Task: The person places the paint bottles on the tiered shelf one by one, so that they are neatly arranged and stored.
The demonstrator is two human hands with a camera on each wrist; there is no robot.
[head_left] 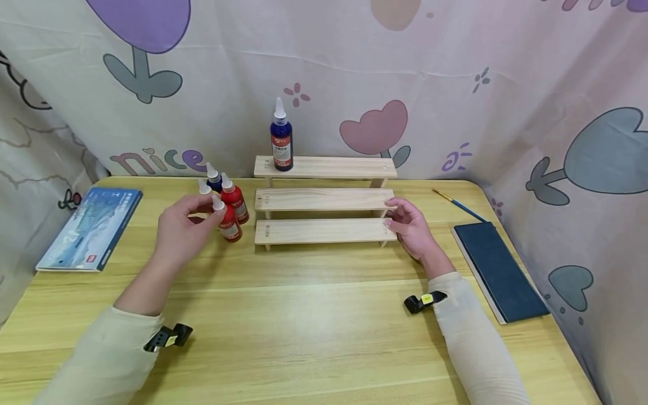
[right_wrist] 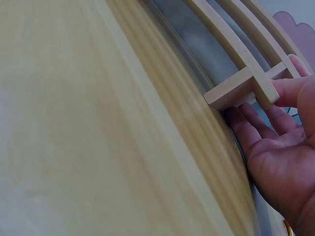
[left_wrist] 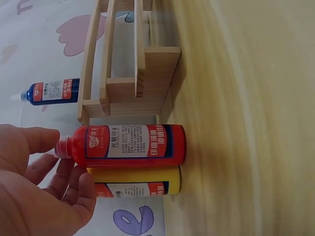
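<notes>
My left hand (head_left: pixel 184 228) pinches the front red bottle (head_left: pixel 230 228) near its white nozzle cap. In the left wrist view this red bottle (left_wrist: pixel 128 146) stands upright on the table, and a yellow bottle (left_wrist: pixel 172 181) shows right beside it. A second red bottle (head_left: pixel 235 203) and a blue bottle (head_left: pixel 215 183) stand just behind. The three-tier wooden rack (head_left: pixel 324 230) has another blue bottle (head_left: pixel 282 143) on its top tier, at the left. At the rack's right end, my right hand (head_left: pixel 412 228) grips the lower tiers, thumb on the front board.
A blue-covered book (head_left: pixel 91 228) lies at the table's left edge. On the right are a dark blue notebook (head_left: pixel 498 270) and a thin paintbrush (head_left: pixel 460 206) touching its top. A patterned curtain (head_left: pixel 324 73) hangs behind the table.
</notes>
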